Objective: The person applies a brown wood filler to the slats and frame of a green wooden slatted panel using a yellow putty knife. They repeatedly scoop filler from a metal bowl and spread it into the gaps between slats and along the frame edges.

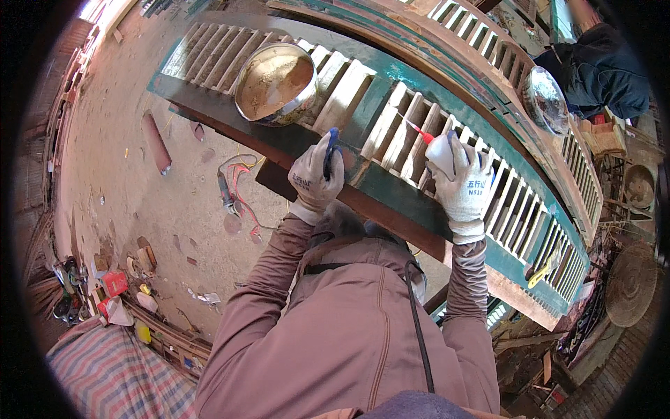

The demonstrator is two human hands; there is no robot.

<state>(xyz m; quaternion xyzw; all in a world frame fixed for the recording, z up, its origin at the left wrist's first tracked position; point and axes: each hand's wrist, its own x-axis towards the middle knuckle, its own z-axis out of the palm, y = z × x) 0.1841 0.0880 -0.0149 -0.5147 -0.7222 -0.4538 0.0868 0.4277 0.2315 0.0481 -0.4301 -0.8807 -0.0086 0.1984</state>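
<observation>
Both my hands wear white knit gloves with blue-coated fingers. My right hand (466,174) is wrapped round a small white squeeze bottle (440,151), whose red cap and thin nozzle point up and left over the slats. The bottle is above a long green-painted louvered shutter (366,105) with bare wooden slats. My left hand (319,171) hovers by the shutter's near edge, its fingers bent and pressed together; what they hold, if anything, is hidden. Just beyond it a round metal tin (276,84), with brown powder or dust inside, sits on the slats.
A yellow-handled brush (541,272) lies on the shutter's right end. Behind are more louvered panels (481,35) and a clear plastic-looking tub (546,101). An angle grinder (225,192) with its cord lies on the floor. At far right is a person in dark clothes (604,70).
</observation>
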